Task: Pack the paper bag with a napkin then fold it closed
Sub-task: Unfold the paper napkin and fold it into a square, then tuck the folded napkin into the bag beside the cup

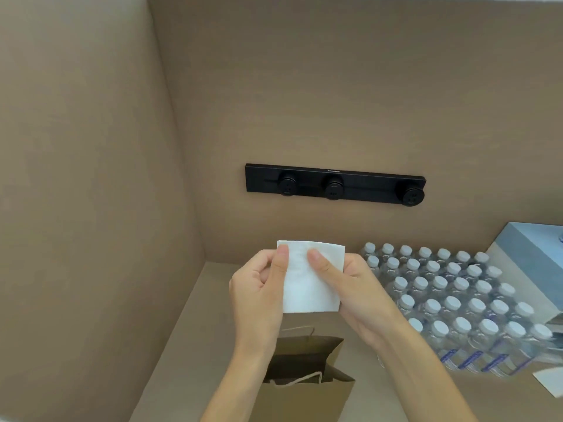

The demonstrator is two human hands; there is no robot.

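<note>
I hold a white folded napkin (307,284) up in front of me with both hands. My left hand (259,287) pinches its left edge, thumb on the front near the top corner. My right hand (353,287) grips the right edge, thumb pressed on the napkin's upper middle. Below the napkin stands a brown paper bag (304,397) on the counter, its mouth open and its twisted paper handles showing. The napkin hangs above the bag's opening, apart from it.
A shrink-wrapped pack of several water bottles (457,303) with white caps fills the counter to the right. A blue-grey box (530,254) sits behind it. A black socket rail (335,185) is mounted on the back wall. A beige wall closes off the left side.
</note>
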